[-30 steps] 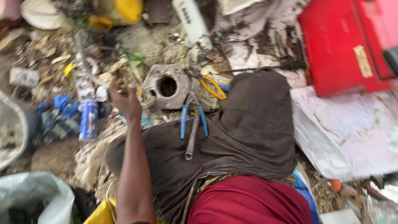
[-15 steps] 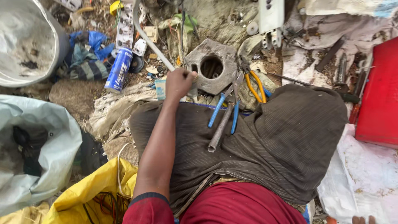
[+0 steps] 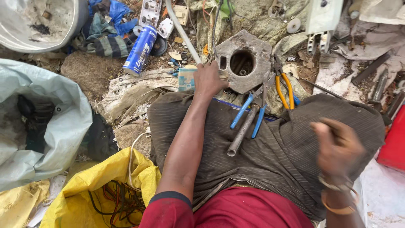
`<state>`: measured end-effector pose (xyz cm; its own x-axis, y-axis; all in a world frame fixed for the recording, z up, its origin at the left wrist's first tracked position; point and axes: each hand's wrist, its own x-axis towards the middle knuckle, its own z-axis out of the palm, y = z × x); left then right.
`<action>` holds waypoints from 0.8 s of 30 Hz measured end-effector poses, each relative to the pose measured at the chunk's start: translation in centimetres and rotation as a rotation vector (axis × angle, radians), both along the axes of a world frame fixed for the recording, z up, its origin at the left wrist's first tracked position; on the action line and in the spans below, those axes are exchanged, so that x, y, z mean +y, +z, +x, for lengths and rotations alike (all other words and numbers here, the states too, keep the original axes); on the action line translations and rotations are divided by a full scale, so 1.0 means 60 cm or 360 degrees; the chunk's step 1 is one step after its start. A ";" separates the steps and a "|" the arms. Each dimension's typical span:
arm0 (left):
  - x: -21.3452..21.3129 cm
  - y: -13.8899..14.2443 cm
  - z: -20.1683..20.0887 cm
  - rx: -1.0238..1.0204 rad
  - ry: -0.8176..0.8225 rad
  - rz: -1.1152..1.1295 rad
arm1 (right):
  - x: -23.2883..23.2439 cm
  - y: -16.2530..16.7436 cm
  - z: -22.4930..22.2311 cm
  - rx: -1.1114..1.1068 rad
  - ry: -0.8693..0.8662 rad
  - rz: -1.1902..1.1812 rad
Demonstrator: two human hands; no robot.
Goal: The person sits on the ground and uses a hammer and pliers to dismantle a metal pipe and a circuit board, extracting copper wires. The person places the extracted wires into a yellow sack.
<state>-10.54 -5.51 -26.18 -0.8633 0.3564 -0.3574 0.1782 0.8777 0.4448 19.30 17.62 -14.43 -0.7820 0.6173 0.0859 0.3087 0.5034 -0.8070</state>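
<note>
My left hand reaches forward over my lap, and its curled fingers grip the left edge of a grey hexagonal metal block with a round hole in the middle. My right hand hovers blurred above my right knee with the fingers loosely bent; a bangle sits on its wrist, and I cannot tell if it holds anything. On the brown cloth over my lap lie blue-handled pliers and a short metal pipe. Orange-handled pliers lie just right of the block.
A blue spray can and a white tube lie left of the block. A grey basin stands at the far left, with a pale sack and a yellow bag of wires nearer me. A red box is at the right.
My right hand has come into view at the right, moving fast. My left hand has stayed at the metal block's edge while the view dropped and shifted.
</note>
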 end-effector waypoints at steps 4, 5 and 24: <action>0.001 0.045 -0.019 -0.0088 0.0174 0.0513 | -0.092 -0.057 -0.144 -0.0163 0.0396 -0.0446; 0.001 0.052 -0.020 -0.0084 0.0151 0.0659 | -0.112 -0.065 -0.179 -0.0159 0.0490 -0.0575; 0.036 -0.060 0.015 -0.0688 0.0453 0.1013 | -0.150 -0.165 -0.290 0.0383 0.0038 -0.2285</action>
<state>-9.63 -3.33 -29.80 -0.7838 0.3911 -0.4824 -0.3145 0.4198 0.8514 1.89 8.64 -24.30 -0.8492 0.2701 -0.4537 0.0996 -0.7619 -0.6399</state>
